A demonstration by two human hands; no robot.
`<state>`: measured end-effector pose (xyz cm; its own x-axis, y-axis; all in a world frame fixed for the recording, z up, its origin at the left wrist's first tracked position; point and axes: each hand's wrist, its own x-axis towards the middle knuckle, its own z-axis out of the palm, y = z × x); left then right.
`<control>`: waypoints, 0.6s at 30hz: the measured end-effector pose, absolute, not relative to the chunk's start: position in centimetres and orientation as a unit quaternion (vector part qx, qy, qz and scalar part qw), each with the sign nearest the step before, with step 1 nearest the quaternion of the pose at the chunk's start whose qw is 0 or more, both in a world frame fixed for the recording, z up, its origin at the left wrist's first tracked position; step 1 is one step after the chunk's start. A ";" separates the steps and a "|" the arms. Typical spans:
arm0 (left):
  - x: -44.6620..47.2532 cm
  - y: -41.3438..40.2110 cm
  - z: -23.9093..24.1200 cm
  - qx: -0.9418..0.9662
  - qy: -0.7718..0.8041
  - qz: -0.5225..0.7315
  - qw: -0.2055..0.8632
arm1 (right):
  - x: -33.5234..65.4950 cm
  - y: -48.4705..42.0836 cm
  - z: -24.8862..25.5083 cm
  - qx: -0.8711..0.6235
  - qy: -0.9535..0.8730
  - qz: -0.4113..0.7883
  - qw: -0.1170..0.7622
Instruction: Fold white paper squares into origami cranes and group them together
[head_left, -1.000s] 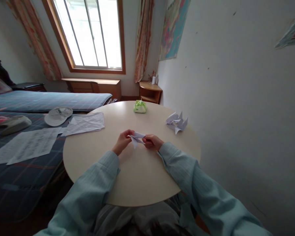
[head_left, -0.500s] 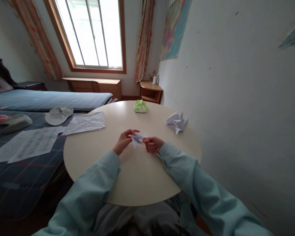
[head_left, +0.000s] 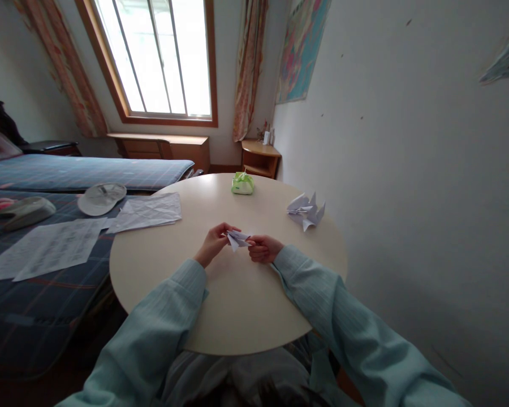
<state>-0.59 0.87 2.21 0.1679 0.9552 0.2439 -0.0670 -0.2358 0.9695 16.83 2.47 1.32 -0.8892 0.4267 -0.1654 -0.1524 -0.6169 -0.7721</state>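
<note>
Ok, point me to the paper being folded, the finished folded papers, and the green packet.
paper being folded [head_left: 237, 239]: head view, on its white middle between the two hands.
finished folded papers [head_left: 305, 211]: head view, centre of the pile on the table's right side.
green packet [head_left: 242, 184]: head view, middle of its front.

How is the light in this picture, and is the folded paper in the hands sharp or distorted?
Head view: daylight from the window, whose panes are overexposed; the room's left side is dim. The paper between the left hand and right hand is small and soft in detail. Wide-angle distortion tilts the walls and stretches the sleeves at the bottom edge.
</note>
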 end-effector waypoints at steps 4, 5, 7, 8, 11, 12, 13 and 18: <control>-0.7 1.0 2.1 0.600 0.368 0.516 0.489 | 16.8 2.3 1.7 -0.205 -0.397 0.879 0.167; -0.7 1.0 2.1 0.600 0.366 0.515 0.491 | 16.8 2.2 1.7 -0.211 -0.396 0.878 0.167; -0.7 1.0 2.1 0.599 0.365 0.511 0.496 | 16.7 2.2 1.8 -0.213 -0.398 0.877 0.168; -0.7 1.0 2.1 0.600 0.367 0.509 0.497 | 16.7 2.2 1.7 -0.209 -0.399 0.877 0.167; -0.6 0.9 2.2 0.597 0.372 0.503 0.501 | 16.7 2.3 1.5 -0.191 -0.406 0.878 0.165; -0.6 0.8 2.2 0.595 0.373 0.503 0.504 | 16.7 2.3 1.4 -0.185 -0.408 0.879 0.164; -0.6 0.7 2.3 0.592 0.372 0.504 0.507 | 16.7 2.4 1.4 -0.180 -0.411 0.879 0.164; -0.6 0.8 2.2 0.582 0.368 0.509 0.516 | 16.6 2.5 1.3 -0.182 -0.432 0.867 0.168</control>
<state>-0.60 0.78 2.24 0.2107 0.9539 0.2136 -0.0979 -0.1968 0.9755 16.60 2.51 1.34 -0.8775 0.4481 -0.1709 -0.1332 -0.5701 -0.8107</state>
